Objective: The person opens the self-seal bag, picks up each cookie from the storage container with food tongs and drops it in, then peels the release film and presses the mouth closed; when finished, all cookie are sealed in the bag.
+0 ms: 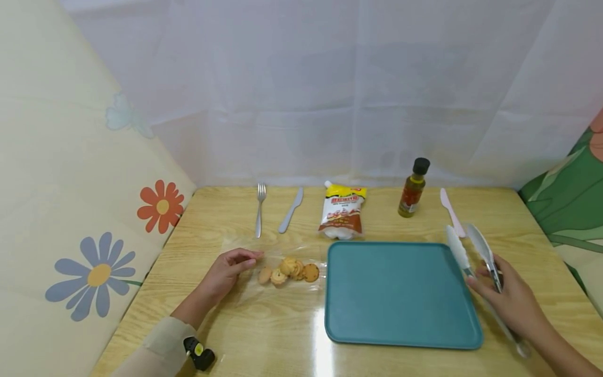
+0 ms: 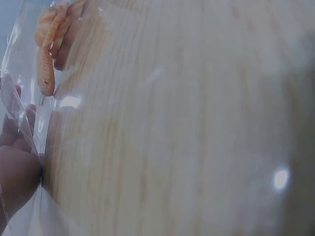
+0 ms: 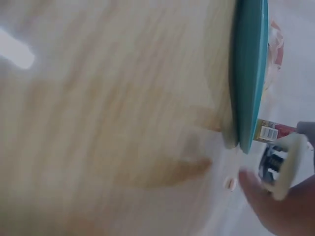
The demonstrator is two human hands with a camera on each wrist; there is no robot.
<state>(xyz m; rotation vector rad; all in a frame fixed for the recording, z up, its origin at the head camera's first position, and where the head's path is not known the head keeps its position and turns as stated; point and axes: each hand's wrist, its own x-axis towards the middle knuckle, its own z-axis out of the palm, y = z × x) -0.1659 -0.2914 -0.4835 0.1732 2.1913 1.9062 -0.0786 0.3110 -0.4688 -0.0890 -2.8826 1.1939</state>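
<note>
Cookies: small round golden-brown cookies (image 1: 288, 270) are lying in a row inside a clear plastic bag (image 1: 282, 259) on the pale wooden table (image 1: 264, 335), just left of the flat teal rectangular tray (image 1: 400, 293); I am counting about five, though they are overlapping and I cannot be sure.
Left hand: my left hand (image 1: 227, 272) is resting on the table at the bag's left end, fingers loosely curled with the tips touching the plastic; I cannot tell whether they are actually pinching it.
Left wrist view: I am seeing mostly blurred wood grain, with the cookies (image 2: 49, 49) squeezed into the top left corner and cut off by the frame, and only part of the hand (image 2: 15, 162) behind creased film.
Right hand: my right hand (image 1: 511, 298) is gripping the metal tongs with white tips (image 1: 471, 251), fingers wrapped round the arms, which are standing slightly apart; the tips are lying over the tray's right edge.
Right wrist view: heavily blurred; I am making out the tray's edge (image 3: 248, 73), one white tong tip (image 3: 288, 167) and a fingertip, little else.
Back row: silver fork (image 1: 259, 208), silver table knife (image 1: 291, 209), white and brown pouch with a yellow top (image 1: 342, 212), its print too small to read, small dark-capped bottle of yellowish oil (image 1: 413, 188), pale plastic knife (image 1: 451, 212).
</note>
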